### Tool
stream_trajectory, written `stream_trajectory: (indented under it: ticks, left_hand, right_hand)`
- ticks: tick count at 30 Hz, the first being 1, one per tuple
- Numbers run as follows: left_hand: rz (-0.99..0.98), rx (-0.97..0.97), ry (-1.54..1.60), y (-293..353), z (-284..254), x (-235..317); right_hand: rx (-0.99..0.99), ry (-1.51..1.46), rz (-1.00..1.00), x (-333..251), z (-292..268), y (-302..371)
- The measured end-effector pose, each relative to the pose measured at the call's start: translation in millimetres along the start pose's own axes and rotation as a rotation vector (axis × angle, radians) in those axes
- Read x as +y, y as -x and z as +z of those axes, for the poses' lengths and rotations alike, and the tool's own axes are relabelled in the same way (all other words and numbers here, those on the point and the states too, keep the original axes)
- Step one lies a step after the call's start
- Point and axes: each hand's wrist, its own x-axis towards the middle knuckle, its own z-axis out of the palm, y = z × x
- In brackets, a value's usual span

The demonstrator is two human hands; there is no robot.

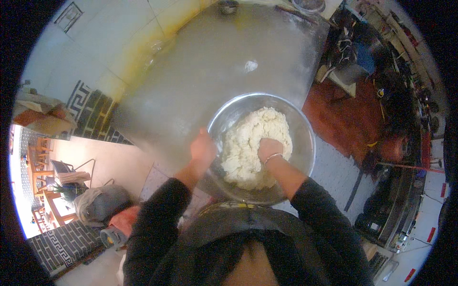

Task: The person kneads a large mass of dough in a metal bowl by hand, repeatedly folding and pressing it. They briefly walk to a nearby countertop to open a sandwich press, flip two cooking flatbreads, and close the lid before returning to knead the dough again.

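A wide metal bowl (303, 138) stands at the near edge of the work table, close against my body. In it lies a large lump of pale, rough dough (255, 138). My right hand (270, 148), with a bracelet at the wrist, is closed in a fist and pressed into the dough; its fingertips are sunk out of sight. My left hand (203, 147) grips the bowl's left rim, fingers wrapped round the edge. Dark sleeves are pushed up both forearms.
The grey table (191, 71) stretches away beyond the bowl, with a small white patch (250, 66) on it. A metal bowl (309, 5) and a small pot (228, 5) stand at its far edge. At the left are a grey bin (102, 205) and a cardboard box (43, 114).
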Motion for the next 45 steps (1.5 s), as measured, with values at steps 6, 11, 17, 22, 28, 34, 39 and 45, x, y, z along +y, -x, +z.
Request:
stream_trajectory:
  ticks: [6,11,17,22,28,34,39,45]
  left_hand:
    - [-0.027,0.024,0.084,-5,-8,17]
    - [-0.049,-0.044,0.114,-8,-14,20]
    - [-0.01,-0.024,0.137,-7,-11,11]
    - [-0.018,-0.109,0.197,-9,-18,22]
    - [0.023,0.022,0.189,-9,-7,20]
    - [-0.054,0.047,0.203,-18,2,25]
    - [-0.045,0.022,0.236,-17,-2,27]
    - [-0.004,0.035,0.259,-17,3,26]
  right_hand:
    - [0.458,-0.797,-0.03,52,-18,10]
    - [0.365,-1.461,0.292,96,-39,-46]
    - [0.062,-1.672,0.499,92,-49,-63]
    - [0.045,-1.183,0.483,161,10,-143]
    - [-0.352,-1.04,0.233,72,-60,-123]
    - [-0.316,-1.172,0.166,63,-100,-69]
    - [-0.223,-0.309,-0.269,32,-140,18]
    - [-0.101,0.105,-0.256,-19,-105,111]
